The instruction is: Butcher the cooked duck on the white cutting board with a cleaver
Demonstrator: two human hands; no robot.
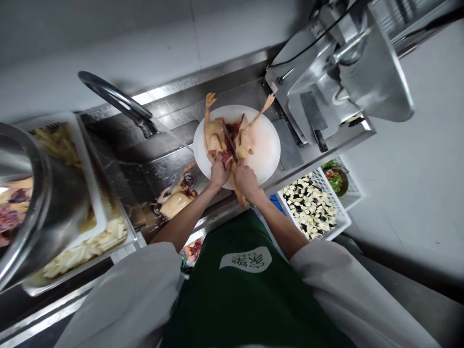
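Observation:
A plucked whole bird [217, 135] lies split open on a round white cutting board [266, 145], its two feet pointing away toward the wall. My left hand [218, 170] is closed on the near edge of the carcass by the red innards. My right hand [246, 180] is closed on a knife [229, 146], whose dark blade runs into the open cavity between the two halves. A second plucked bird [176, 199] lies in the sink below and to the left of the board.
A steel sink [145, 159] with a curved tap [116, 99] sits left of the board. White crates of pale cut vegetables [85, 249] and a steel pot [32, 193] stand at left. A meat slicer [333, 72] is at right; a basket of diced aubergine [313, 203] sits lower down.

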